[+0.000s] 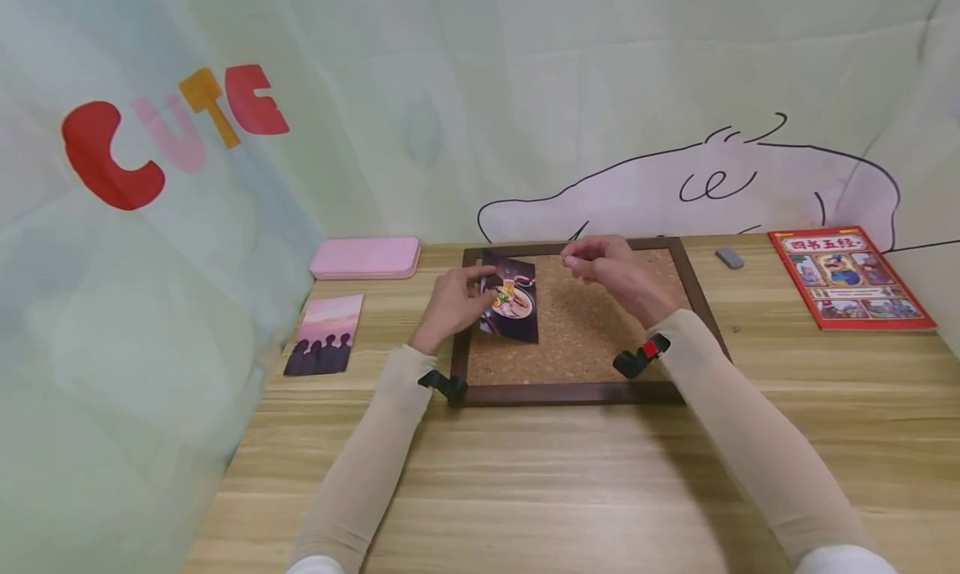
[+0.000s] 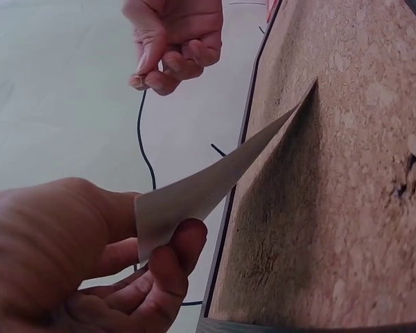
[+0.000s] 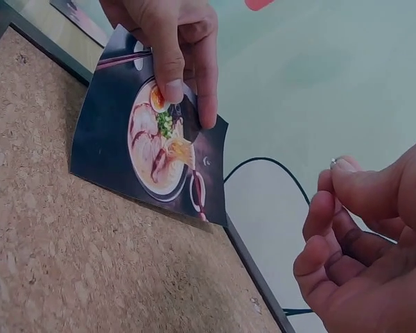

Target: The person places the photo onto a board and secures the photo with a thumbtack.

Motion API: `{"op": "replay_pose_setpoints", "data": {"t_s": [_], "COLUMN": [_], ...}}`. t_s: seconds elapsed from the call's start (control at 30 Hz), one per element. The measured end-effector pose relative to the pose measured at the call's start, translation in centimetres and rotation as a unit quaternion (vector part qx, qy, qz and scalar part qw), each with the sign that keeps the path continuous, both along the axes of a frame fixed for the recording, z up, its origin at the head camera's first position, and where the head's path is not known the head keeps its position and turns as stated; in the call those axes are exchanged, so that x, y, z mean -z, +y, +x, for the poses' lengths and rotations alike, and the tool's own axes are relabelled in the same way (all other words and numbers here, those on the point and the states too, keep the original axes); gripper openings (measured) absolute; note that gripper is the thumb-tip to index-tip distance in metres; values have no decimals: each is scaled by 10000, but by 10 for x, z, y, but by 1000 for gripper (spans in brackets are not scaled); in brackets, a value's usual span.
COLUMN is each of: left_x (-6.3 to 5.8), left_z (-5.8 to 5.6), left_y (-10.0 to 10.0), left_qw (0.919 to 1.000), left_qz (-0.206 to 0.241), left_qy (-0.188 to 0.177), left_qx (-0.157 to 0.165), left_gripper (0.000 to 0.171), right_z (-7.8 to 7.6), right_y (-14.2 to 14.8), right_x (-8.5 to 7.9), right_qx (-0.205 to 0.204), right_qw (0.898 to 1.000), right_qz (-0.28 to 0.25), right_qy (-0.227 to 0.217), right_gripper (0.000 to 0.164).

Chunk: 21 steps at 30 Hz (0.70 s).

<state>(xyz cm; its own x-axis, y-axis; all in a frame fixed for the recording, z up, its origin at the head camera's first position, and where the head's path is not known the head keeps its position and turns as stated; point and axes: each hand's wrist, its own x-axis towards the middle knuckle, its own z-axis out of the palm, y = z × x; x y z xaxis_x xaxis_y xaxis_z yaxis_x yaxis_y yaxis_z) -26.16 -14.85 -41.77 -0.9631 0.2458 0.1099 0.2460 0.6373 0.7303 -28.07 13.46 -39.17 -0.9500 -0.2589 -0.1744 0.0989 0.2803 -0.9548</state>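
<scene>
Over the left side of the cork board [image 1: 592,349], my left hand [image 1: 453,303] pinches a photo print [image 3: 104,132] of a noodle bowl. In the right wrist view the thumb lies on the picture face, with the other fingers partly hidden behind it. The left wrist view shows the print's pale back [image 2: 201,198] tilted up from the cork, its far corner down at the board. My right hand [image 1: 611,274] is raised over the board's upper middle, apart from the print. Thumb and forefinger pinch a tiny shiny pin [image 2: 140,81], mostly covered by the fingertips.
Left of the board lie a pink case [image 1: 365,258] and a second print [image 1: 324,336] with dark silhouettes on a pink sky. At right are a small grey eraser-like block [image 1: 729,258] and a red illustrated book [image 1: 851,278]. A fabric backdrop [image 1: 420,99] stands behind the wooden table [image 1: 487,482].
</scene>
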Motion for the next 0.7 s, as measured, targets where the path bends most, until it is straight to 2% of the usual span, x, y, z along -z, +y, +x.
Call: {"op": "replay_pose_setpoints", "data": {"t_s": [0.3, 0.53, 0.7], "left_x": [4, 5, 9], "left_z": [-1, 0, -1], "left_y": [2, 5, 5], "left_qw": [9997, 9983, 9980], "left_qz": [-184, -307, -481], "left_qy": [-100, -490, -415], "left_qx": [80, 40, -3], "left_gripper": [51, 53, 53], "right_z": [-10, -17, -21], "right_y": [-13, -20, -24], "right_x": [1, 3, 5], "right_qx": [-276, -196, -100], "right_qw": [9989, 9991, 9988], "right_qz": [388, 385, 485], "right_qy": [6, 11, -30], "right_gripper": [30, 32, 29]}}
